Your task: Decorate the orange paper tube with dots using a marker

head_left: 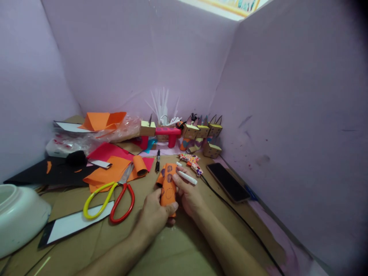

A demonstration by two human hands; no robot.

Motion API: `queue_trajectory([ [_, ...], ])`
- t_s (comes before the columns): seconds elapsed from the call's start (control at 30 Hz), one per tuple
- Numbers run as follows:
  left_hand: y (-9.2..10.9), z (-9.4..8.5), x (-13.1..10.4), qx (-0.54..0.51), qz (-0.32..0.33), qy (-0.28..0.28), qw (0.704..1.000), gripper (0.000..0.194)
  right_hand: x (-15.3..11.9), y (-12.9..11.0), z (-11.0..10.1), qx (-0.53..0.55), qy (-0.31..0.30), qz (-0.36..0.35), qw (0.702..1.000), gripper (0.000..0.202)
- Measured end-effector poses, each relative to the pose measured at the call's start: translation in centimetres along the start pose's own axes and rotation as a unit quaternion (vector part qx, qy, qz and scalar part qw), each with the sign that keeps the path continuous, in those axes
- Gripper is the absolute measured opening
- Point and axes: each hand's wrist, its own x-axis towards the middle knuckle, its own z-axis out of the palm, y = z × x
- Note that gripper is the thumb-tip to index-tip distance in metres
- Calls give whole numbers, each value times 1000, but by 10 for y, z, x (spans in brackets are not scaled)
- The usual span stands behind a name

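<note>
My left hand point(152, 212) is closed around the lower end of an orange paper-covered tube point(169, 184), its thumb across the front. Dark purple spots fill the tube's upper part, and a bare outlined circle sits lower down. A shorter orange piece point(160, 179) sticks out on its left side; whether it is joined cannot be told. In my right hand point(188, 195) a white marker point(187, 177) is pinched between the fingers, pointing up and left. The fingertips of that hand also touch the tube's right edge. The marker's tip is not clearly visible.
Large scissors point(117, 195) with yellow and red handles lie left, beside orange paper point(110, 168) and an orange roll point(140, 165). A black marker point(158, 161), glue gun point(192, 163) with cable, phone point(228, 182), white pot point(23, 220) and cardboard animal figures point(191, 131) surround the hands.
</note>
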Motion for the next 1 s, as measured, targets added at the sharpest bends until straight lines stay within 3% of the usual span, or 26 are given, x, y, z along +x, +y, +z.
queue_trajectory([
  [0.2, 3, -5, 3, -7, 4, -33, 999, 41, -1, -2, -3, 20, 4, 3, 1000, 47],
  [0.37, 5, -3, 4, -9, -14, -24, 1000, 38, 3, -8, -9, -15, -10, -21, 1000, 44],
  [0.5, 3, -3, 7, -32, -55, -27, 998, 29, -5, -22, -25, -112, 50, -104, 987, 37],
  [0.6, 1, -3, 8, -23, -60, -31, 997, 25, -20, -27, -38, -159, 35, -154, 975, 38],
  [0.7, 0, -2, 9, -13, -51, -23, 998, 25, -36, -25, -43, -224, 36, -204, 952, 30],
  [0.9, 1, 0, 10, 1, -45, -5, 999, 25, -46, -27, -41, -415, 4, -263, 871, 13],
  [1.0, 1, 0, 10, 9, -39, 1, 999, 24, -45, -25, -40, -429, 9, -268, 862, 13],
])
